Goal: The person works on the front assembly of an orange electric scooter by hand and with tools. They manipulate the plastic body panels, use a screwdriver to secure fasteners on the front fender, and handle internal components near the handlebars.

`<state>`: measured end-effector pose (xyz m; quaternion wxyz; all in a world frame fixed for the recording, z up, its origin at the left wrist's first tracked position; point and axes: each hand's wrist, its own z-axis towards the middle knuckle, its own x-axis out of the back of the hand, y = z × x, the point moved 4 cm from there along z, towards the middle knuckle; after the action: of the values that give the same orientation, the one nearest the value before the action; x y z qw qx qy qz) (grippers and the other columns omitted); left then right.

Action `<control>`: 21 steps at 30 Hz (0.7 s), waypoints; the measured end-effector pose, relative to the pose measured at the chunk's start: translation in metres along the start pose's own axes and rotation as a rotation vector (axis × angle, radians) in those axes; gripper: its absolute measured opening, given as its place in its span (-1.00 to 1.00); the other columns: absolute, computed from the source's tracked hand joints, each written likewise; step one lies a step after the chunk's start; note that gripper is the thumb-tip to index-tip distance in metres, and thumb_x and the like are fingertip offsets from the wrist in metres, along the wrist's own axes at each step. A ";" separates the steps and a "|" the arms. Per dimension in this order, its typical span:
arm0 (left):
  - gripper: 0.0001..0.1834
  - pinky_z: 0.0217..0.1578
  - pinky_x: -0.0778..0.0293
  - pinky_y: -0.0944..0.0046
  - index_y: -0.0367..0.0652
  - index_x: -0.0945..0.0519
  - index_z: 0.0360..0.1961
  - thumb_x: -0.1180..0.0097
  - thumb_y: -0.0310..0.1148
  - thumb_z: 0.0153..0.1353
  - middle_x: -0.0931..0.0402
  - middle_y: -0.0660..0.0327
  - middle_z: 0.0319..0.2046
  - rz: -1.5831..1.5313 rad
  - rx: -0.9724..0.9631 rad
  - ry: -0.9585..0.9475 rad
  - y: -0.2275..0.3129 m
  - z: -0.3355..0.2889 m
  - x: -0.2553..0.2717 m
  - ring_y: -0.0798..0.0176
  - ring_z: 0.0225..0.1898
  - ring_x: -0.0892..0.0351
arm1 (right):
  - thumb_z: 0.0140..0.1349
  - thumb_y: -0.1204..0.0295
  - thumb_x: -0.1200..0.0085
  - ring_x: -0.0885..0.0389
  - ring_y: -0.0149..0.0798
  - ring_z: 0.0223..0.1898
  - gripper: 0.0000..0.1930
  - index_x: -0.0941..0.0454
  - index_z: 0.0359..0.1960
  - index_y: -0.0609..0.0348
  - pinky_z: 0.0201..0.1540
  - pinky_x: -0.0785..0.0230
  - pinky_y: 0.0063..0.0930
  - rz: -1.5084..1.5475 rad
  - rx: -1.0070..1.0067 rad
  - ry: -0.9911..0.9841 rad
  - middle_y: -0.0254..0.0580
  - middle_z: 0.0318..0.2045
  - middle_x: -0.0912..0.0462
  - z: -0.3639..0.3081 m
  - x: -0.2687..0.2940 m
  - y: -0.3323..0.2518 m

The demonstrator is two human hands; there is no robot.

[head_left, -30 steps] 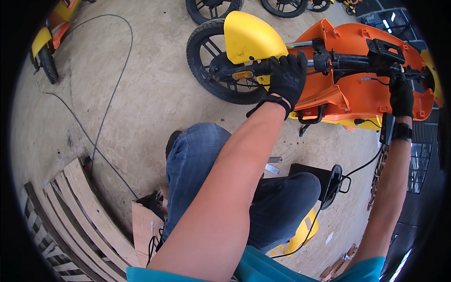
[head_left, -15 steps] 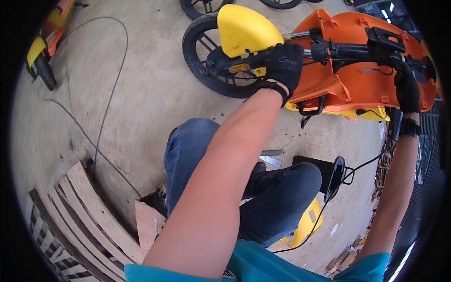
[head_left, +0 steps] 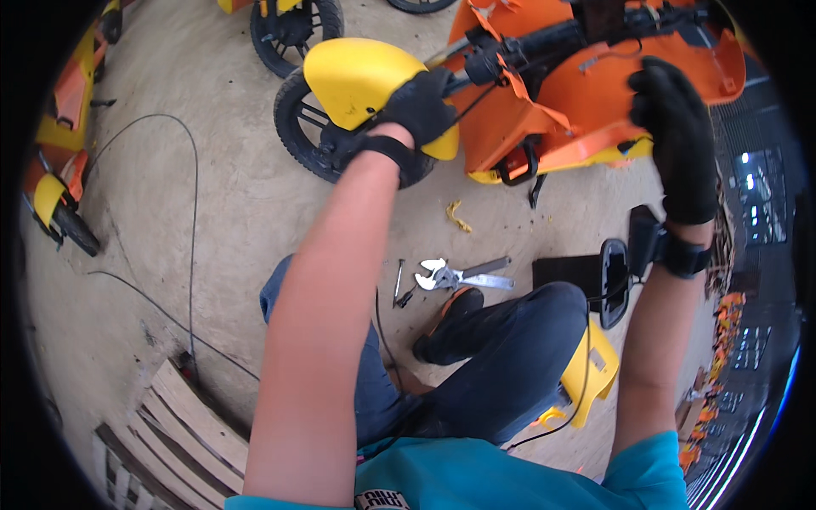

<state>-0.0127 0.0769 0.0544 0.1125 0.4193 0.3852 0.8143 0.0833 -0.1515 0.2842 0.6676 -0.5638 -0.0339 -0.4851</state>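
Note:
My left hand (head_left: 421, 106), in a black glove, is closed around the front fork (head_left: 459, 81) of a yellow-and-orange scooter, right behind the yellow front mudguard (head_left: 353, 81). Part of the black front wheel (head_left: 297, 115) shows below that mudguard. My right hand (head_left: 676, 136), gloved in black too, is raised in front of the orange body panel (head_left: 578, 110), its fingers loosely bent and nothing visible in them. The dark handlebar (head_left: 552, 38) lies beyond it, apart from the hand.
An adjustable wrench (head_left: 442, 274) lies by my shoe with other metal tools. A black-framed mirror (head_left: 614, 285) and a yellow panel (head_left: 586, 374) are beside my knee. Wooden slats (head_left: 191, 416) are at lower left; a cable (head_left: 195, 212) loops over the floor. Other scooters (head_left: 64, 204) stand left.
My right hand has come off the handlebar and drawn back toward me. The left stays at the fork. The view has shifted, and the tools by my shoe show more fully.

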 end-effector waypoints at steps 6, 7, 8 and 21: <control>-0.40 0.18 -0.40 0.09 -0.13 -0.44 0.22 -0.21 -0.43 0.08 -0.53 -0.06 0.07 0.014 -0.068 -0.144 -0.006 -0.007 0.010 -0.08 0.13 -0.49 | 0.34 0.28 -0.10 -0.61 -0.46 -0.50 -0.73 -0.58 -0.20 0.29 -0.41 -0.49 -0.53 0.310 -0.449 -0.283 -0.23 -0.48 -0.65 -0.069 -0.166 0.096; -0.40 0.18 -0.40 0.10 -0.13 -0.43 0.23 -0.21 -0.41 0.10 -0.53 -0.05 0.08 0.030 -0.051 -0.142 -0.005 -0.011 0.017 -0.07 0.13 -0.49 | 0.38 0.28 -0.10 -0.62 -0.43 -0.41 -0.70 -0.56 -0.09 0.31 -0.33 -0.53 -0.52 0.240 -0.527 -0.310 -0.24 -0.36 -0.66 -0.066 -0.182 0.116; -0.44 0.18 -0.41 0.11 -0.14 -0.46 0.21 -0.21 -0.39 0.14 -0.56 -0.04 0.05 0.048 -0.045 -0.128 -0.005 -0.012 0.017 -0.05 0.10 -0.52 | 0.37 0.28 -0.11 -0.63 -0.42 -0.42 -0.70 -0.56 -0.09 0.32 -0.33 -0.54 -0.52 0.265 -0.519 -0.204 -0.22 -0.36 -0.66 -0.066 -0.192 0.130; -0.58 0.09 -0.46 0.06 -0.14 -0.59 0.05 -0.20 -0.35 0.12 -0.63 -0.07 -0.09 0.110 -0.004 -0.111 -0.009 -0.008 0.016 -0.14 -0.02 -0.59 | 0.31 0.31 -0.09 -0.71 -0.26 -0.42 -0.77 -0.60 -0.20 0.24 -0.29 -0.50 -0.39 0.008 -0.251 0.119 -0.10 -0.44 -0.69 -0.025 -0.238 0.176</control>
<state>-0.0299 0.0871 0.0549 0.0897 0.4840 0.3533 0.7956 0.0659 -0.0449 0.0074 0.5948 -0.6132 0.0688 -0.5153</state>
